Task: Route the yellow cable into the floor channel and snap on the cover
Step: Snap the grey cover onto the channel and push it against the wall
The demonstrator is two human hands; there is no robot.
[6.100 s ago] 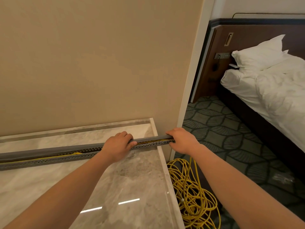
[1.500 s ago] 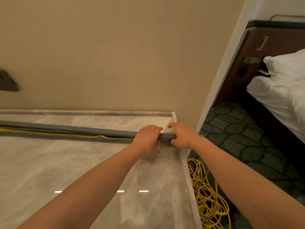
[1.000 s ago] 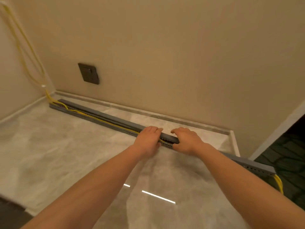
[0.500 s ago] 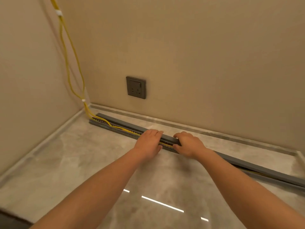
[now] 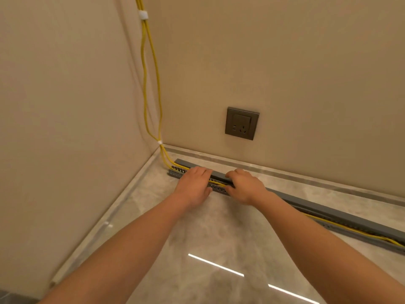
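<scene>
At ten o'clock the yellow cable [image 5: 151, 88] drops down the corner into the floor channel [image 5: 219, 189]. The left hand [image 5: 194, 185] lies flat, fingers spread, pressing the grey cover [image 5: 311, 204]; at one o'clock of it, the right hand [image 5: 245, 185] curls over the cover's edge. Best tuck the exposed strand inside first, then press evenly along.

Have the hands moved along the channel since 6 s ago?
Yes. Left hand and right hand moved from the doorway end to near the corner, below the wall socket.
</scene>
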